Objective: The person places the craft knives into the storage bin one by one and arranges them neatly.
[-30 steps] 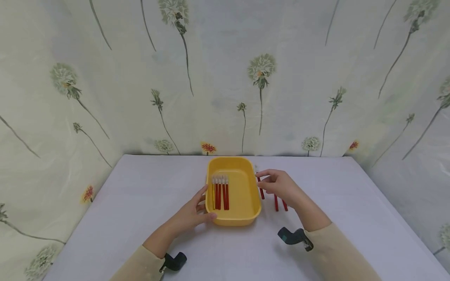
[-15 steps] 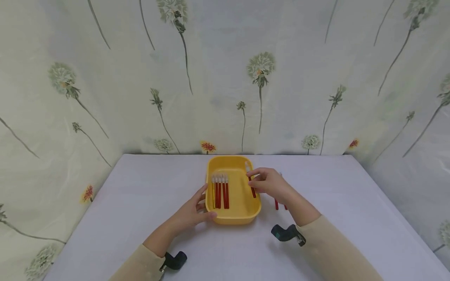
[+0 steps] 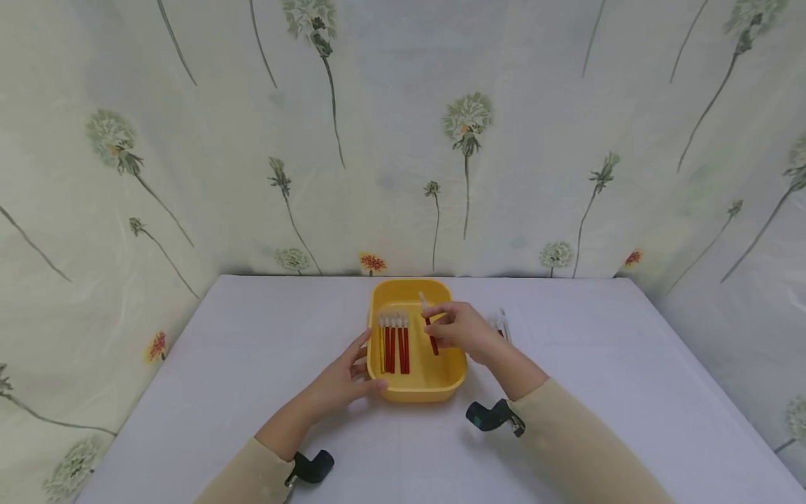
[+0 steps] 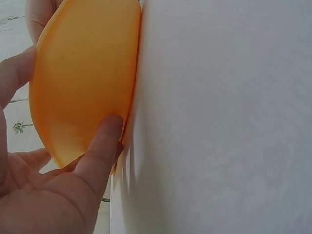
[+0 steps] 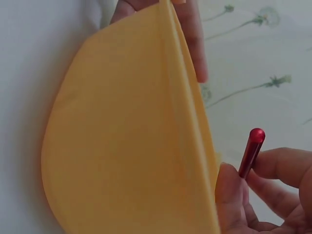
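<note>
A yellow plastic tray (image 3: 418, 394) with raised walls sits on the table. Inside it, at the left, several slim red paintbrushes (image 3: 393, 350) with whitish tips lie in a row, alongside one yellow one (image 3: 382, 350). My left hand (image 3: 346, 378) holds the tray at its near left corner, thumb at the front rim and fingers along the side wall (image 4: 83, 73). Over the tray's right half, my right hand (image 3: 456, 325) pinches another red paintbrush (image 3: 432, 337) between thumb and fingers, pale tip pointing away. Its rounded red end (image 5: 256, 136) shows above the rim in the right wrist view.
More brushes (image 3: 502, 325) lie on the white table (image 3: 283, 315) to the right of the tray, partly hidden by my right hand. A cloth backdrop (image 3: 403, 140) with dandelion prints hangs behind the table. A dark wrist camera mount (image 3: 311, 467) sits on each sleeve.
My right hand has carried the red paintbrush from the table at the tray's right, over the rim, and leftward above the tray. My left hand and the tray have stayed put.
</note>
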The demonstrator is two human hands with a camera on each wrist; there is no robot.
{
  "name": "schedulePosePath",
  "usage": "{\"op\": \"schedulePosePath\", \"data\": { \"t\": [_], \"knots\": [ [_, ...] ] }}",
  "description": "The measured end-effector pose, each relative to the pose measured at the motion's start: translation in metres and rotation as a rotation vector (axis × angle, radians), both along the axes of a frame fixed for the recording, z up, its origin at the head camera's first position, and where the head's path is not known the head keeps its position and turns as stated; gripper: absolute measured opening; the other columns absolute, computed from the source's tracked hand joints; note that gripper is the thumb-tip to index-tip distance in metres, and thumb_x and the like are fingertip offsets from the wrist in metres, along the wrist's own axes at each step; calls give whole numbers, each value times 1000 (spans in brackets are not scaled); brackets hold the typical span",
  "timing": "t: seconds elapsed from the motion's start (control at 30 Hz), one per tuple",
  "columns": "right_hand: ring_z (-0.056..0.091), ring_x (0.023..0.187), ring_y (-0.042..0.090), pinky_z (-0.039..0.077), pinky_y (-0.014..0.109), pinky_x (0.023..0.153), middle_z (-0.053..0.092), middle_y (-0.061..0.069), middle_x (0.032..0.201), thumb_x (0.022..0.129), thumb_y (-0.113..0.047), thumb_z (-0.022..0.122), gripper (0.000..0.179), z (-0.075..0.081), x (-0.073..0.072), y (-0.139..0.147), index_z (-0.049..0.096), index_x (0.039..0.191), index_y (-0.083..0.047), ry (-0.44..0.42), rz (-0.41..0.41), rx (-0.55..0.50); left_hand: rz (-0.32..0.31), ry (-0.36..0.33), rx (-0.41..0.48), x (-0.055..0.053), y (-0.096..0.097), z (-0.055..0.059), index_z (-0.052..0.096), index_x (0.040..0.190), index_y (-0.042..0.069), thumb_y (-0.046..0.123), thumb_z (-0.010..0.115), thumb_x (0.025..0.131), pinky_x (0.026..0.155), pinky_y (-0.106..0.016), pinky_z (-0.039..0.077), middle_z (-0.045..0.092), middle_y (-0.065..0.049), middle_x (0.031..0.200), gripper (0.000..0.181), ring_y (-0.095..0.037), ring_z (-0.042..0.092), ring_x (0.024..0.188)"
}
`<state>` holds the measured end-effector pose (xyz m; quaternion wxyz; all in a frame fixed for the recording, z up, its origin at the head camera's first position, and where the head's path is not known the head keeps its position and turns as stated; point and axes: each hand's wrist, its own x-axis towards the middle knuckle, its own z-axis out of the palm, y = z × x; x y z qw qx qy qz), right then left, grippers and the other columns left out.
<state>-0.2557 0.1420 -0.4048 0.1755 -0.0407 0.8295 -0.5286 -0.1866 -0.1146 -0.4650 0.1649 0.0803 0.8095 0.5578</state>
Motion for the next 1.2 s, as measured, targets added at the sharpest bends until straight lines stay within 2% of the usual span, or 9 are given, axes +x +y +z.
{"op": "schedulePosePath", "data": {
  "t": [0.13,0.4,0.63,0.87,1.2],
  "knots": [
    [69,81,22,60,35,81,68,22,110,95,-8,68,36,-7,-1,-8,62,130,-2,12,-7,-12,0,8,2,0,1,2,14,162,27,42,82,83,108,-53,42,37,-13,156,105,-35,45,138],
    [67,81,21,60,34,78,67,13,98,93,-10,71,32,-13,0,-25,65,124,-3,22,-37,129,-7,10,22,-1,-1,1,15,162,25,38,81,84,109,-54,40,37,-13,156,103,-35,45,138],
    [62,72,19,58,30,69,67,11,90,93,-8,70,26,-21,-4,-38,67,118,-2,54,-18,165,-4,13,18,-1,-4,0,16,162,27,40,82,83,109,-53,41,38,-13,156,104,-35,45,138],
    [61,75,20,56,28,65,65,11,93,92,-7,70,23,-36,-10,-44,66,115,-2,48,-44,185,-22,18,45,-1,-4,1,15,162,24,38,82,84,108,-53,41,37,-15,156,104,-36,46,138],
    [60,74,20,53,26,63,63,10,91,94,-8,69,23,-41,-12,-44,65,116,-4,48,-57,215,-26,13,55,-1,-2,2,15,162,23,34,81,85,107,-52,43,36,-16,157,102,-36,45,138]
  ]
}}
